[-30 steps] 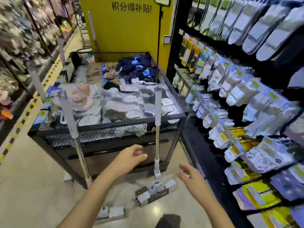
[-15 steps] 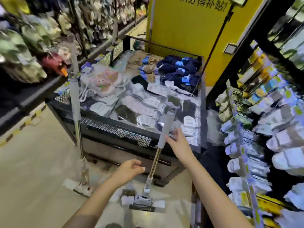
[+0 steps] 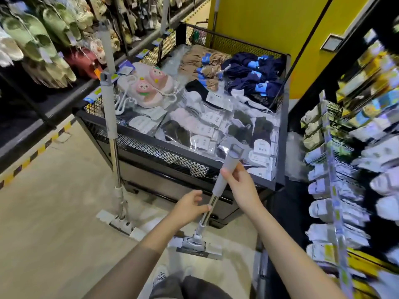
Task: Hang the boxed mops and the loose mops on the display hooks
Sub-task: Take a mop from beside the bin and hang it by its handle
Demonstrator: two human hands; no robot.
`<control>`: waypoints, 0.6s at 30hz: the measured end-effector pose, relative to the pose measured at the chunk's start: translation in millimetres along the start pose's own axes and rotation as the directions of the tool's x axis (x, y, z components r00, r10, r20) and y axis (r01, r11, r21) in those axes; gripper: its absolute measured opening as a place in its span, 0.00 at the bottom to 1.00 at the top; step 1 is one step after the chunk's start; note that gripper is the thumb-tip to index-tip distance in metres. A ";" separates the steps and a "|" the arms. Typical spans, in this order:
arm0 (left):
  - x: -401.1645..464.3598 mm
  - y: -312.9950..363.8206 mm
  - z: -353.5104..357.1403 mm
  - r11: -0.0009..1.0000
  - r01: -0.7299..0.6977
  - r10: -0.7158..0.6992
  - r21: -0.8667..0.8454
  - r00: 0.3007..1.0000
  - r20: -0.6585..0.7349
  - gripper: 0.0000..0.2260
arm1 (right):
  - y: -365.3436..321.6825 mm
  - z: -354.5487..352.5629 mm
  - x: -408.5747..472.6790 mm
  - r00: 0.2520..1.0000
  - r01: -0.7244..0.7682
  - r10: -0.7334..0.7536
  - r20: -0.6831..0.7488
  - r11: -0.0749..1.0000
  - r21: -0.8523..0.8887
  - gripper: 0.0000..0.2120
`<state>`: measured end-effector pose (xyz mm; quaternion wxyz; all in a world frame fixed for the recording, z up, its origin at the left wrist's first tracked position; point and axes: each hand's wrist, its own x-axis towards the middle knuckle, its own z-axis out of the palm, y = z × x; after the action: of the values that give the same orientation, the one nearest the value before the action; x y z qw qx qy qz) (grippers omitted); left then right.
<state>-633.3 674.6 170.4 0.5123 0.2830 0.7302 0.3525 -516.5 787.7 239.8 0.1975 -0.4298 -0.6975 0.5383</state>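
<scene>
Moved: left hand [image 3: 190,207] has reached the near mop's [image 3: 224,180] steel pole, fingers curled on it.
Right hand [image 3: 240,183]: grips grey handle.
Mops: two; second mop [image 3: 109,117] leans on bin [image 3: 194,147].

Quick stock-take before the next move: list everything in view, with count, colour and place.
near mop: one, grey grip, chrome pole, head on floor, leaning at the bin front
far mop: one, grey and chrome, standing at the bin's left corner
wire bin: one, black, centre, filled with bagged socks
pink slippers: one pair, in the bin, back left
yellow pillar: one, behind the bin
sock racks: right side, blurred
slipper shelves: left side
left hand: touching the chrome pole
right hand: gripping the grey grip
</scene>
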 end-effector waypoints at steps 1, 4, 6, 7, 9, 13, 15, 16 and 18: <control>4.7 4.6 5.6 0.999 -0.032 0.032 0.009 0.999 0.009 0.32 | 1.7 -0.7 -6.1 1.000 -0.003 0.003 0.004 1.000 -0.001 0.13; 15.1 11.9 22.2 0.989 -0.114 0.108 0.090 0.992 0.067 0.30 | 7.6 -3.1 -22.6 1.000 -0.023 0.023 0.007 1.000 0.022 0.11; 19.3 10.3 32.7 0.988 -0.128 0.117 0.089 0.986 0.123 0.23 | 10.5 -4.1 -29.8 1.000 -0.029 0.029 -0.003 0.999 0.043 0.11; 19.9 8.9 36.8 0.988 -0.127 0.115 0.084 0.984 0.135 0.20 | 11.0 -4.3 -32.2 0.999 -0.031 0.032 -0.009 0.998 0.053 0.11; 19.8 5.4 42.7 0.989 -0.128 0.118 0.076 0.985 0.128 0.16 | 11.9 -3.6 -35.7 0.999 -0.036 0.037 -0.015 0.997 0.069 0.12; 14.3 2.5 43.8 0.980 -0.184 0.176 0.069 0.979 0.105 0.12 | 9.5 -3.4 -42.8 0.999 -0.025 0.028 -0.036 0.996 0.089 0.09; 8.5 4.1 40.4 0.979 -0.199 0.194 0.037 0.975 0.106 0.12 | 4.1 -5.7 -46.4 1.000 0.007 -0.005 -0.028 0.996 0.093 0.08; 5.2 4.9 38.2 0.978 -0.207 0.203 0.021 0.973 0.108 0.13 | -0.3 -7.2 -48.3 0.999 0.028 -0.026 -0.021 0.995 0.094 0.08; -4.5 7.7 33.6 0.974 -0.225 0.226 -0.014 0.969 0.099 0.15 | -10.4 -10.6 -52.6 0.997 0.073 -0.073 -0.001 0.993 0.094 0.07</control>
<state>-599.6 683.3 171.5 0.5052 0.3808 0.6662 0.3948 -483.6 750.6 262.9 0.2362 -0.3936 -0.6867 0.5637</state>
